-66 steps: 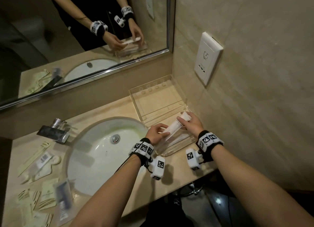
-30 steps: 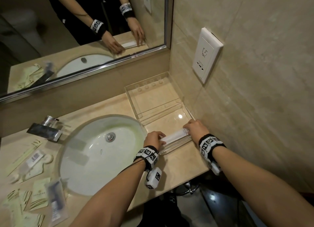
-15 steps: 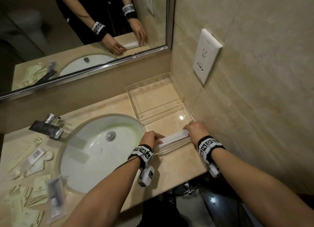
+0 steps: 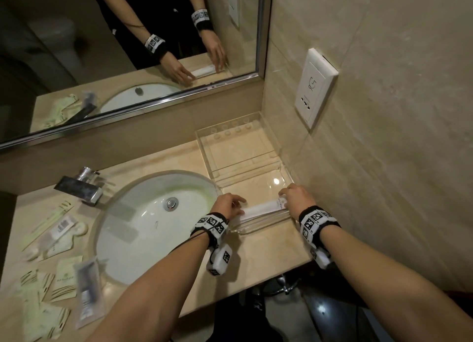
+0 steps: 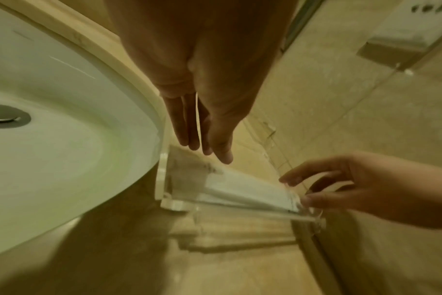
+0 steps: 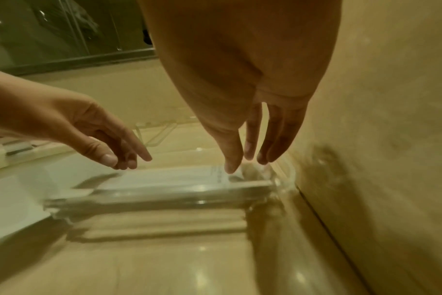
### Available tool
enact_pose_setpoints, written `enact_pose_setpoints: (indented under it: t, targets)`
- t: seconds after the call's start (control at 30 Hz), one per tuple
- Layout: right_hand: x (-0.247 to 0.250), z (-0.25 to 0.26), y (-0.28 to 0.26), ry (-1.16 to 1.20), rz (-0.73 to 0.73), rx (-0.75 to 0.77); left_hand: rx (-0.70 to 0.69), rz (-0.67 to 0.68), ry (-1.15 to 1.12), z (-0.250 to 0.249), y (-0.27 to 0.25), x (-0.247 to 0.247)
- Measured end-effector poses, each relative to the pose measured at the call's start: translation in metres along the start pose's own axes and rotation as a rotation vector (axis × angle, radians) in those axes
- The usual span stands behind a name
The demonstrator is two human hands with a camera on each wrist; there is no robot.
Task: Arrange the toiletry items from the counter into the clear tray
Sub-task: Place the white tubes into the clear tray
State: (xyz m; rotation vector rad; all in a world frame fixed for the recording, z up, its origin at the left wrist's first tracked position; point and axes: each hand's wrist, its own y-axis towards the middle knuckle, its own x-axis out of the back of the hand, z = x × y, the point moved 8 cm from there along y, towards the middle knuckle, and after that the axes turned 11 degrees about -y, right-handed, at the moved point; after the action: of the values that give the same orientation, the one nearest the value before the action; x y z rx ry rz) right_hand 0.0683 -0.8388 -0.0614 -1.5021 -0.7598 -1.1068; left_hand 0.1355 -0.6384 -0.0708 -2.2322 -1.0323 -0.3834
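One white sachet (image 4: 265, 209) sits in the near compartment of the clear tray (image 4: 252, 171), lying along its front wall.

Head view: left hand (image 4: 228, 205) is at the sachet's sink-side end, right hand (image 4: 297, 197) at the wall-side end. Grip isn't readable from here. Remaining sachets (image 4: 48, 295) and a dark tube in a clear bag (image 4: 87, 288) lie on the counter (image 4: 271, 247) on the far side of the sink (image 4: 151, 221) from the tray, well apart from it. Tray's rear compartment holds nothing I can see.

Left wrist view: left hand (image 5: 204, 127) has its fingers straight and together, hovering just above the sachet (image 5: 237, 189) end, holding nothing. Right hand (image 5: 346, 183) has loosely spread fingers, tips at the other end near the tray's (image 5: 179, 203) corner. Contact looks light at most.

Right wrist view: blurry. Right hand (image 6: 253, 139) has its fingers extended, thumb tip touching or just above the sachet (image 6: 177, 179). Left hand (image 6: 109, 143) is relaxed and slightly curled, gripping nothing. Tray (image 6: 164, 201) front wall is visible below.

Handling judgement: the sachet is light, flat, thin and probably flexible, with a slick wrapper. It should slide easily on acrylic. Take it by the short ends or pinch a long edge, no squeezing needed. The tray is rigid but light and may skate on the polished counter if pushed sideways.
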Motion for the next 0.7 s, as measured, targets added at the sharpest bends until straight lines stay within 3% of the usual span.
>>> enact_pose_setpoints:
  t: [0.13,0.3,0.5,0.7]
  targets:
    - [0.041,0.028,0.002,0.192,-0.093,0.024,-0.031,-0.165,-0.138,0.001,-0.022,0.044]
    - [0.101,0.129,0.004,0.424,-0.212,0.237,0.066,-0.396,-0.331,0.040,-0.080,0.111]
    - [0.131,0.271,-0.012,0.530,-0.183,0.488,0.214,-0.678,-0.430,0.109,-0.179,0.184]
    - [0.124,0.403,-0.046,0.456,-0.101,0.720,0.370,-0.888,-0.508,0.187,-0.280,0.231]
